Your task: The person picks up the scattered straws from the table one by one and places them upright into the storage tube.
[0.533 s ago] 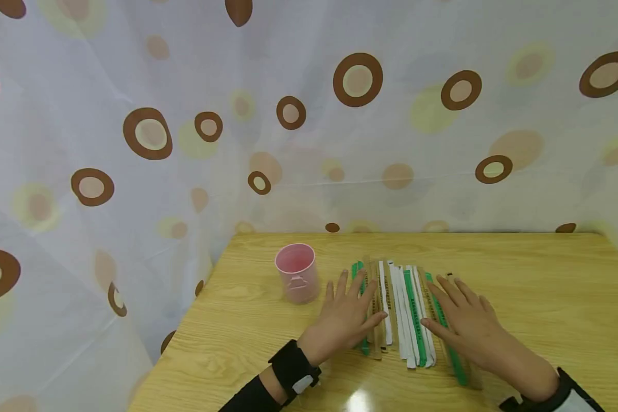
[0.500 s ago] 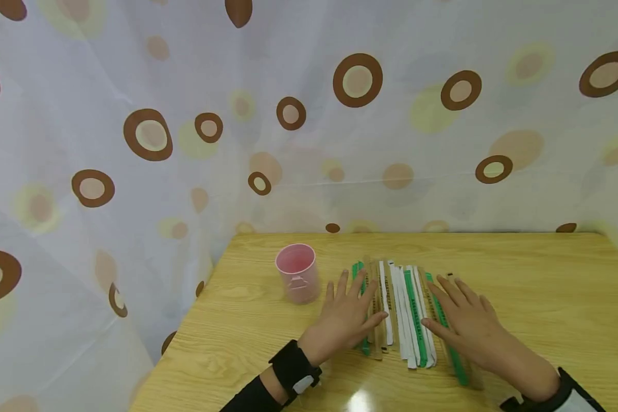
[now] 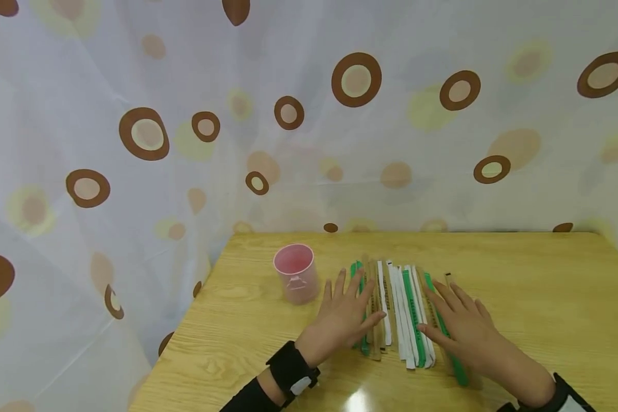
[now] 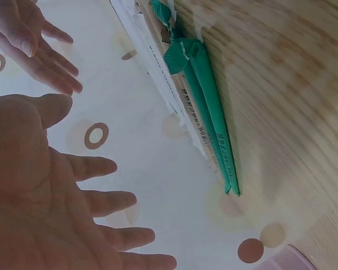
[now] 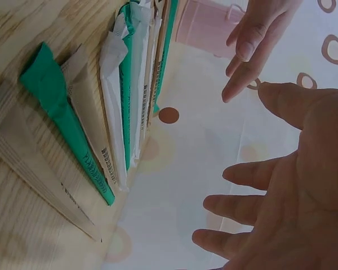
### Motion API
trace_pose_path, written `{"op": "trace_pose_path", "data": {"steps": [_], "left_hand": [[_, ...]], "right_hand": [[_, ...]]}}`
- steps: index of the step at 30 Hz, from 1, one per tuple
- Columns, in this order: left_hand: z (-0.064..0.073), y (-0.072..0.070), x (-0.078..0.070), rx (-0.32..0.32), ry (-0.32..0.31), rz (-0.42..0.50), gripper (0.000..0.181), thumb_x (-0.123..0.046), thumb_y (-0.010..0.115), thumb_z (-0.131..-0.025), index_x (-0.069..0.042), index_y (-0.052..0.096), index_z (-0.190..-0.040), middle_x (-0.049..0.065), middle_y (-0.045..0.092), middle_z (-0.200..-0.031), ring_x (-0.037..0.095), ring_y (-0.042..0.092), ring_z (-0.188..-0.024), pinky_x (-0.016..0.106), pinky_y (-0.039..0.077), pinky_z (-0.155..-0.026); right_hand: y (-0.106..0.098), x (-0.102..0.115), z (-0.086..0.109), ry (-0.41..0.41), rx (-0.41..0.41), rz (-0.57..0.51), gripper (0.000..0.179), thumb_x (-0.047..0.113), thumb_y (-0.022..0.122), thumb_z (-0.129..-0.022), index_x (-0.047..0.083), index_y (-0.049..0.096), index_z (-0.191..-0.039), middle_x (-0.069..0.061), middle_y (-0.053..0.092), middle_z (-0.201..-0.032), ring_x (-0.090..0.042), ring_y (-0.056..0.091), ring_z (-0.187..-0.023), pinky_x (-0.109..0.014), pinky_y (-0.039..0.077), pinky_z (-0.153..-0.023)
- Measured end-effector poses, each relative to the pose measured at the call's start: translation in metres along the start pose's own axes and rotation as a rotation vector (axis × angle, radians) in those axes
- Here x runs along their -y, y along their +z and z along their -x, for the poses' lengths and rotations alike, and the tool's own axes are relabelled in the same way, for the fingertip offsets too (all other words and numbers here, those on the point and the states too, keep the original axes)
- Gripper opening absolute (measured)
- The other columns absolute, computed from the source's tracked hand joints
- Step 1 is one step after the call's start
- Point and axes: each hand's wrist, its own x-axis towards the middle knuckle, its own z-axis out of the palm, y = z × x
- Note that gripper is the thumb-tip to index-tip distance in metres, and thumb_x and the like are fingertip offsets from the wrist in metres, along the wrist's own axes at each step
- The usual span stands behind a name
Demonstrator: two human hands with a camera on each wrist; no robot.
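Observation:
In the head view, a row of long, slim wrapped sticks lies side by side on the table, in green, white and brown paper with printed lettering. What the wrappers contain is hidden. Over the row's left end hovers my left hand, palm down with fingers spread. My right hand is spread the same way above the right end, partly covering a green wrapped stick. Both wrist views show a gap between the palms and the sticks. Neither hand holds anything.
A pink cup with a small handle stands upright left of the row, near my left fingers. The light wood table ends at a back edge before a white curtain with brown circles.
My right hand has shifted slightly left and toward me. The left hand stays nearly still over the row. The sticks and cup keep their places, with the head view itself turned slightly.

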Motion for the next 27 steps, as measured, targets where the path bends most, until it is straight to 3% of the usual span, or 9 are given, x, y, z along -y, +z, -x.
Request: {"op": "trace_pose_path", "data": {"steps": [5, 7, 9, 15, 18, 20, 22, 24, 27], "left_hand": [[0.003, 0.000, 0.000, 0.000, -0.002, -0.022, 0.069, -0.064, 0.017, -0.092, -0.027, 0.020, -0.150, 0.004, 0.010, -0.157, 0.037, 0.008, -0.140, 0.058, 0.020, -0.106], [0.004, -0.002, 0.002, -0.037, -0.004, -0.043, 0.066, -0.061, 0.020, -0.094, -0.026, 0.020, -0.150, 0.004, 0.014, -0.156, 0.037, 0.013, -0.140, 0.055, 0.024, -0.106], [0.004, -0.006, 0.004, -0.130, -0.005, -0.041, 0.062, -0.055, 0.029, -0.096, -0.022, 0.024, -0.149, 0.006, 0.023, -0.154, 0.036, 0.023, -0.137, 0.051, 0.029, -0.104], [-0.005, -0.024, 0.032, -0.587, -0.062, 0.057, 0.060, -0.033, 0.059, -0.088, -0.010, 0.037, -0.138, 0.010, 0.046, -0.134, 0.029, 0.042, -0.120, 0.041, 0.037, -0.098], [-0.005, -0.034, 0.057, -0.675, -0.162, 0.100, 0.076, -0.042, 0.068, -0.080, -0.012, 0.033, -0.140, 0.012, 0.042, -0.136, 0.033, 0.039, -0.120, 0.047, 0.036, -0.098], [-0.002, -0.040, 0.078, -0.676, -0.222, 0.158, 0.086, -0.049, 0.071, -0.075, -0.014, 0.029, -0.142, 0.013, 0.038, -0.139, 0.035, 0.036, -0.122, 0.050, 0.033, -0.099], [0.001, -0.043, 0.101, -0.644, -0.252, 0.299, 0.096, -0.051, 0.075, -0.070, -0.016, 0.025, -0.144, 0.012, 0.032, -0.144, 0.035, 0.030, -0.127, 0.054, 0.027, -0.102], [0.006, -0.044, 0.125, -0.576, -0.268, 0.480, 0.105, -0.051, 0.077, -0.066, -0.020, 0.018, -0.147, 0.010, 0.026, -0.148, 0.034, 0.022, -0.132, 0.056, 0.024, -0.103], [0.015, -0.038, 0.160, -0.411, -0.254, 0.755, 0.115, -0.048, 0.081, -0.063, -0.028, 0.006, -0.149, 0.006, 0.014, -0.153, 0.033, 0.013, -0.138, 0.057, 0.022, -0.105]], "right_hand": [[0.005, -0.001, 0.002, 0.001, -0.001, 0.008, 0.075, 0.057, 0.048, -0.089, 0.011, 0.031, -0.146, -0.021, 0.025, -0.150, -0.048, 0.019, -0.132, -0.075, 0.019, -0.092], [0.006, -0.001, 0.001, -0.002, -0.001, 0.013, 0.075, 0.057, 0.047, -0.089, 0.011, 0.031, -0.145, -0.021, 0.025, -0.150, -0.048, 0.019, -0.132, -0.075, 0.020, -0.092], [0.006, -0.002, 0.001, -0.001, 0.000, 0.014, 0.075, 0.058, 0.047, -0.089, 0.011, 0.032, -0.145, -0.021, 0.024, -0.150, -0.048, 0.019, -0.132, -0.075, 0.020, -0.092], [0.006, -0.005, 0.001, 0.009, 0.005, 0.003, 0.076, 0.059, 0.046, -0.089, 0.010, 0.031, -0.146, -0.021, 0.023, -0.150, -0.048, 0.018, -0.133, -0.075, 0.019, -0.093], [0.007, -0.008, 0.001, 0.006, 0.002, 0.001, 0.076, 0.058, 0.047, -0.089, 0.010, 0.030, -0.146, -0.021, 0.024, -0.149, -0.048, 0.019, -0.132, -0.075, 0.020, -0.092], [0.008, -0.011, 0.000, 0.006, -0.003, 0.010, 0.075, 0.056, 0.048, -0.089, 0.010, 0.031, -0.145, -0.022, 0.025, -0.149, -0.049, 0.020, -0.131, -0.075, 0.021, -0.092], [0.010, -0.014, -0.002, -0.005, -0.020, 0.029, 0.074, 0.054, 0.051, -0.088, 0.009, 0.033, -0.144, -0.023, 0.029, -0.147, -0.050, 0.023, -0.129, -0.074, 0.024, -0.090], [0.012, -0.019, -0.004, -0.030, -0.047, 0.059, 0.073, 0.052, 0.054, -0.088, 0.005, 0.036, -0.141, -0.025, 0.033, -0.143, -0.052, 0.028, -0.126, -0.072, 0.029, -0.089], [0.013, -0.027, -0.007, -0.049, -0.064, 0.075, 0.073, 0.049, 0.055, -0.088, 0.001, 0.037, -0.139, -0.028, 0.034, -0.141, -0.054, 0.030, -0.123, -0.069, 0.031, -0.090]]}}
